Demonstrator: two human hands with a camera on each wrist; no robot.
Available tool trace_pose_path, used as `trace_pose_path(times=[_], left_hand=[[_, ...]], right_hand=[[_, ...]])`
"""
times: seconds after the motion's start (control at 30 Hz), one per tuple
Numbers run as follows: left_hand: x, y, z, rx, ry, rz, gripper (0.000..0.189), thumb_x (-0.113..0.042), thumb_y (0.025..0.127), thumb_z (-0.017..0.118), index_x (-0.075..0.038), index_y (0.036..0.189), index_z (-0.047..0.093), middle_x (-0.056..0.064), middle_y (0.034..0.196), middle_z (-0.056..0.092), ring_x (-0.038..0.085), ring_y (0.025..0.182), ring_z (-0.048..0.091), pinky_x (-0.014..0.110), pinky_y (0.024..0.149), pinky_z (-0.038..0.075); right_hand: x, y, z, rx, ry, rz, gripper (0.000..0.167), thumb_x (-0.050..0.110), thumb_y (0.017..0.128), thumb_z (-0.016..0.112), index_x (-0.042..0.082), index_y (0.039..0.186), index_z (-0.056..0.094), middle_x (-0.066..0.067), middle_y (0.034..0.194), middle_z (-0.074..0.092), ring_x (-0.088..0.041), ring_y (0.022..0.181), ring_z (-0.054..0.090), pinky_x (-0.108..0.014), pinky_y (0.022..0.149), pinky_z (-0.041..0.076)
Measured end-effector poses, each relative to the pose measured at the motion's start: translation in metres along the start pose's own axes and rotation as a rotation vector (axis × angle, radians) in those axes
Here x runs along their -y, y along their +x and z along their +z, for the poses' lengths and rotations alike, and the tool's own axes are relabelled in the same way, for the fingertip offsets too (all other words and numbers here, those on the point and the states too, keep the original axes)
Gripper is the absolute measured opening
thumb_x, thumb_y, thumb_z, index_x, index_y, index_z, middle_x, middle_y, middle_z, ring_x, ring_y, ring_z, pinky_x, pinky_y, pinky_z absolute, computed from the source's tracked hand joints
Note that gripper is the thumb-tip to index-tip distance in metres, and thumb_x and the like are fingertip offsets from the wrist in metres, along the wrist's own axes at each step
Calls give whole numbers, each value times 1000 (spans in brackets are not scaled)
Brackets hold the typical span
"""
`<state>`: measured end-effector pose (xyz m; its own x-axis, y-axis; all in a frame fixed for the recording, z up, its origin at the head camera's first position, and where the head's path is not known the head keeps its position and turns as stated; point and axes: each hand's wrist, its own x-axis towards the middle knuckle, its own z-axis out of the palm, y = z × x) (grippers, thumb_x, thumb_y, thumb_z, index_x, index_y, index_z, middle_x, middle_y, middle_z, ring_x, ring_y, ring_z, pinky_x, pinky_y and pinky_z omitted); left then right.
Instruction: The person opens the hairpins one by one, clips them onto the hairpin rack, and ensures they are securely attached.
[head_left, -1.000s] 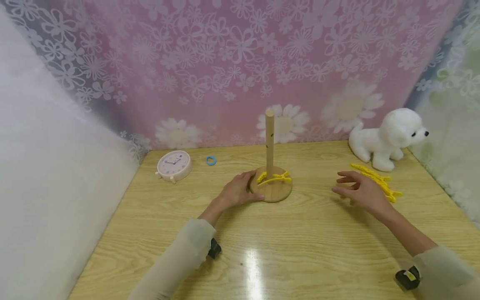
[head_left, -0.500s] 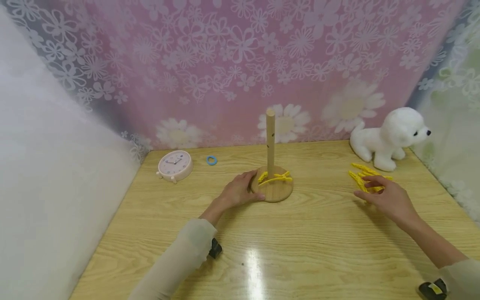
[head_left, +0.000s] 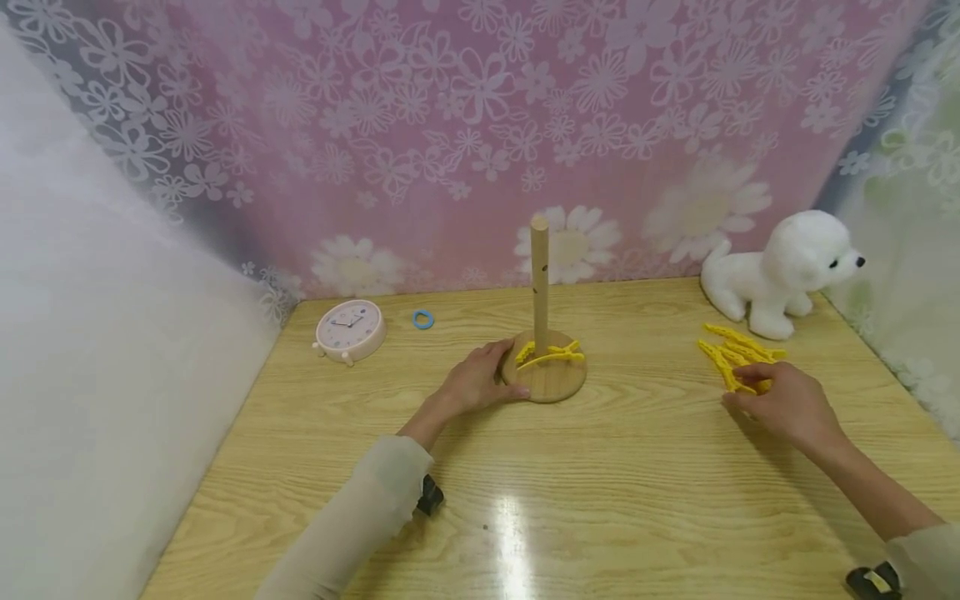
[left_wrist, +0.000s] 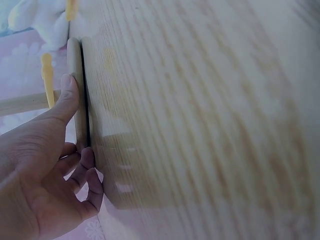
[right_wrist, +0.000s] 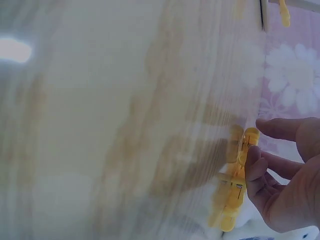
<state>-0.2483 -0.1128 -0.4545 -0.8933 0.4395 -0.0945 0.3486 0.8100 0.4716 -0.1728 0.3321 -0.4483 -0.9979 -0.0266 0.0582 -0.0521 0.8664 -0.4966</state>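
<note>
In the head view my left hand [head_left: 471,383] grips the left rim of a wooden stand's round base [head_left: 555,387], thumb on top. An upright post [head_left: 540,283] rises from that base. Across the base, at the post's foot, lies a slim yellow plastic piece with branching ends [head_left: 551,358]. To the right, my right hand [head_left: 791,408] is at the near side of a small pile of similar yellow pieces [head_left: 723,354]. The right wrist view shows thumb and fingers apart around the end of a yellow piece [right_wrist: 240,165]; whether they touch it I cannot tell.
A white plush dog [head_left: 780,271] sits behind the yellow pile. At the back left are a pink alarm clock [head_left: 350,329] and a small blue ring [head_left: 423,319]. A floral curtain [head_left: 450,167] hangs behind the wooden table [head_left: 360,433].
My right hand has moved right and slightly down to the near end of the yellow pile. The left hand keeps its hold on the stand's base.
</note>
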Motion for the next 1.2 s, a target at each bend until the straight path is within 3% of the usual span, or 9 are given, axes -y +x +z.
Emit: trace_pose_path(times=[0.17, 0.37, 0.5, 0.67, 0.8, 1.2], left_hand=[[0, 0, 0, 5, -2, -1, 95, -57, 91, 75, -18, 165, 29, 8, 165, 39, 31, 150, 38, 55, 115, 40], [-1, 2, -1, 5, 3, -1, 95, -57, 92, 75, -17, 165, 29, 8, 165, 39, 32, 149, 39, 55, 114, 41], [-2, 1, -1, 5, -2, -2, 95, -56, 91, 76, -17, 165, 30, 8, 165, 39, 31, 149, 39, 55, 114, 41], [-3, -1, -1, 9, -10, -4, 95, -56, 92, 75, -17, 165, 30, 8, 165, 39, 31, 150, 38, 55, 115, 40], [-2, -1, -1, 8, -10, -5, 95, -56, 92, 75, -17, 165, 30, 8, 165, 39, 31, 150, 38, 55, 114, 40], [0, 0, 0, 14, 0, -9, 96, -59, 91, 75, -18, 165, 29, 8, 165, 39, 31, 150, 39, 55, 114, 41]], right_hand=[[1, 1, 4, 2, 13, -39, 51, 20, 88, 84, -13, 123, 67, -36, 113, 69, -52, 98, 64, -59, 76, 52], [2, 2, 4, -14, 21, -88, 45, 10, 85, 84, -11, 122, 69, -36, 116, 68, -41, 85, 68, -42, 66, 53], [1, 2, 4, -28, 12, -107, 47, 12, 83, 86, -12, 120, 69, -37, 115, 68, -39, 83, 67, -36, 64, 48], [-3, 4, 6, -17, -21, -133, 50, 18, 84, 86, -15, 118, 70, -37, 112, 68, -48, 93, 65, -52, 71, 53], [-4, 5, 7, 2, -78, -172, 48, 17, 85, 86, -17, 114, 70, -36, 105, 68, -54, 97, 61, -65, 78, 49], [-1, 6, 8, -19, -104, -233, 31, 10, 86, 83, -10, 107, 71, -31, 102, 71, -52, 93, 65, -64, 76, 52]])
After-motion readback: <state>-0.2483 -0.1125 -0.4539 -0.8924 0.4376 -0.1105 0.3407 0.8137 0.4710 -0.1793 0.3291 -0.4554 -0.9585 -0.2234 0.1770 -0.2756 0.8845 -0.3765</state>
